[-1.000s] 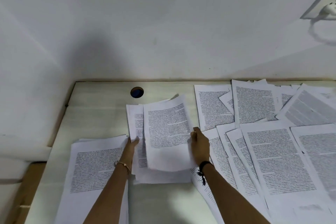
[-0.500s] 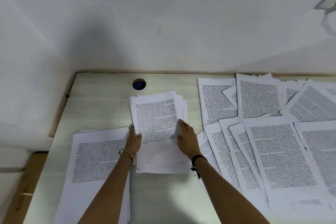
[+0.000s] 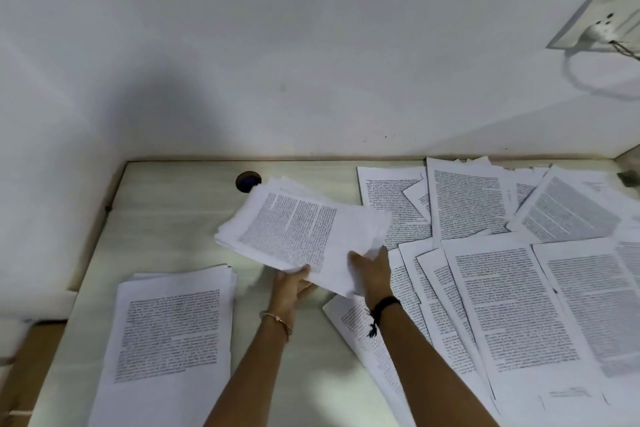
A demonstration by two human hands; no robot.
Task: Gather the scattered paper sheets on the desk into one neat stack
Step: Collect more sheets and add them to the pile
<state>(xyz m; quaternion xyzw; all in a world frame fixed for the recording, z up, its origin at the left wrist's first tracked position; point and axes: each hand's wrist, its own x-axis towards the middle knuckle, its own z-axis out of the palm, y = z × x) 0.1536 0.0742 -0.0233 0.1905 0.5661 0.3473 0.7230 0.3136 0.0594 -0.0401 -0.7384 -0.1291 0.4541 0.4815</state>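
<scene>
A bundle of printed sheets (image 3: 298,232) hangs above the desk, turned so its long side runs left to right and tilted up at the far end. My left hand (image 3: 291,286) grips its near edge from below. My right hand (image 3: 372,270) grips the near right corner, fingers curled over the paper. A tidy stack of printed pages (image 3: 169,340) lies on the desk at the near left. Several loose printed sheets (image 3: 502,305) lie fanned and overlapping across the right half of the desk.
The pale desk (image 3: 173,218) meets white walls at the back and left. A round cable hole (image 3: 247,180) sits near the back edge, just beyond the lifted bundle. A wall socket with a plug and cord (image 3: 599,28) is at the upper right.
The bundle lay flat on the desk under both hands; now it is lifted off the surface and rotated sideways, with both hands holding its near edge.
</scene>
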